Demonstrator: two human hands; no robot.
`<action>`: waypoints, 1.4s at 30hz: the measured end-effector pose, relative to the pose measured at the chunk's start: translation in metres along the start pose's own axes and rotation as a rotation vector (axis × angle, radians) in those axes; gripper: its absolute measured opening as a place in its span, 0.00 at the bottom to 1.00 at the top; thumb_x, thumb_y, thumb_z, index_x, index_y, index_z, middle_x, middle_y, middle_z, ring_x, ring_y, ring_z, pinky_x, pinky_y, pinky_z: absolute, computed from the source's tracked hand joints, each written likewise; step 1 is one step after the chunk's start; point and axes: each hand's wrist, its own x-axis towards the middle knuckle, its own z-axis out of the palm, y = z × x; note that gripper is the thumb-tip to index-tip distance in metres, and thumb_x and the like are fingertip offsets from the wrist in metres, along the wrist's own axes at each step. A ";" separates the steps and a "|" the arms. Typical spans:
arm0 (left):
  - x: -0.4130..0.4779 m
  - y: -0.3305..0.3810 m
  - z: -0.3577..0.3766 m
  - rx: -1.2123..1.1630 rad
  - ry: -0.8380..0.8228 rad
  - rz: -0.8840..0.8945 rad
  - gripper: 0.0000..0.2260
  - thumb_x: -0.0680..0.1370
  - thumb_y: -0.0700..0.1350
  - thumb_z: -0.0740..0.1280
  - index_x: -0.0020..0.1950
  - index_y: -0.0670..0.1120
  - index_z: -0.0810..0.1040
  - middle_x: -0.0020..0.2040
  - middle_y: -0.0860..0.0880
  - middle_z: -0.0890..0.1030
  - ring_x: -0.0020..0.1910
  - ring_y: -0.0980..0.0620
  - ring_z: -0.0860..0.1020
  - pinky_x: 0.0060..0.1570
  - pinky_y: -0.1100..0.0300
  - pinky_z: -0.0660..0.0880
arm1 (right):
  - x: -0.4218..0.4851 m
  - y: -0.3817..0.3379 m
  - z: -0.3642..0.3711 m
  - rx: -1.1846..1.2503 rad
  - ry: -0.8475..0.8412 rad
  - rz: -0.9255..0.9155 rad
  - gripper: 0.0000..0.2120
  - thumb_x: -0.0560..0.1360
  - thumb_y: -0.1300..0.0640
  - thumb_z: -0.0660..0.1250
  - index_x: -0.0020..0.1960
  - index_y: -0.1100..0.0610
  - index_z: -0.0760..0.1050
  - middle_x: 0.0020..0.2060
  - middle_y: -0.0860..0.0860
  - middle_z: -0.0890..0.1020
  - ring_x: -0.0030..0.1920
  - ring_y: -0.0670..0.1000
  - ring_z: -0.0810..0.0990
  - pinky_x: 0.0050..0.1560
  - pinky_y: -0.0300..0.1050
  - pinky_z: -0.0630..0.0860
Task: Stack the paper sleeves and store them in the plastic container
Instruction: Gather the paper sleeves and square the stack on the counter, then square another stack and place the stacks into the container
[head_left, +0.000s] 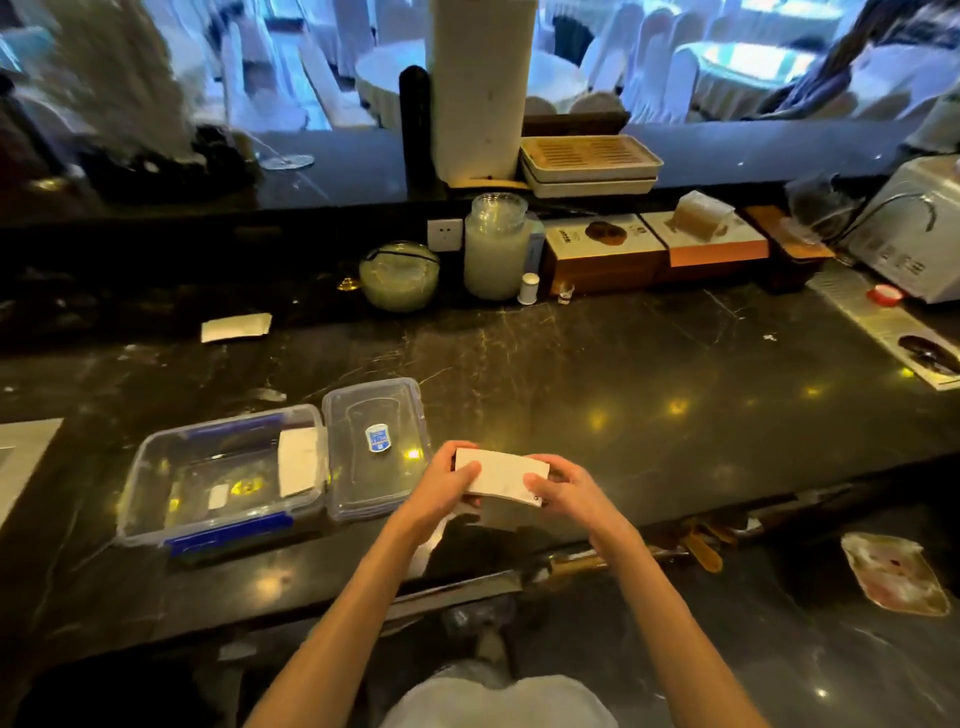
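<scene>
A stack of white paper sleeves (503, 475) is held just above the front of the dark counter, gripped at both ends. My left hand (448, 480) clasps its left end and my right hand (562, 486) clasps its right end. To the left stands the clear plastic container (156, 478) with blue clips, open, with a white sleeve stack (297, 461) leaning at its right wall. Its clear lid (375, 447) lies beside it, right next to my left hand. One more white sleeve (236, 327) lies farther back on the counter at the left.
At the back of the dark marble counter (649, 374) stand a glass bowl (399, 275), a tall jar (496, 249), a small white bottle (529, 288) and cardboard boxes (654, 249). A white appliance (914, 228) and a printed sheet (883, 332) are at the right.
</scene>
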 end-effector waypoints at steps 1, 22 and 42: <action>-0.013 0.002 -0.008 0.025 0.020 0.010 0.11 0.82 0.37 0.59 0.64 0.42 0.68 0.57 0.41 0.75 0.52 0.46 0.78 0.38 0.58 0.80 | -0.005 0.002 0.012 0.010 -0.004 -0.008 0.17 0.81 0.57 0.65 0.68 0.56 0.73 0.59 0.53 0.80 0.55 0.49 0.79 0.57 0.48 0.79; -0.198 -0.038 -0.201 0.202 0.340 0.078 0.09 0.81 0.42 0.63 0.59 0.43 0.78 0.54 0.44 0.81 0.53 0.47 0.81 0.51 0.50 0.80 | -0.073 -0.021 0.283 -0.045 -0.348 0.048 0.20 0.80 0.54 0.66 0.69 0.53 0.66 0.61 0.54 0.80 0.57 0.51 0.82 0.50 0.48 0.83; -0.089 -0.004 -0.422 -0.125 0.425 0.142 0.09 0.81 0.41 0.64 0.60 0.44 0.75 0.57 0.46 0.81 0.55 0.50 0.81 0.46 0.60 0.81 | 0.100 -0.149 0.439 0.700 -0.162 0.043 0.18 0.78 0.66 0.66 0.66 0.55 0.71 0.58 0.57 0.83 0.58 0.57 0.83 0.46 0.49 0.84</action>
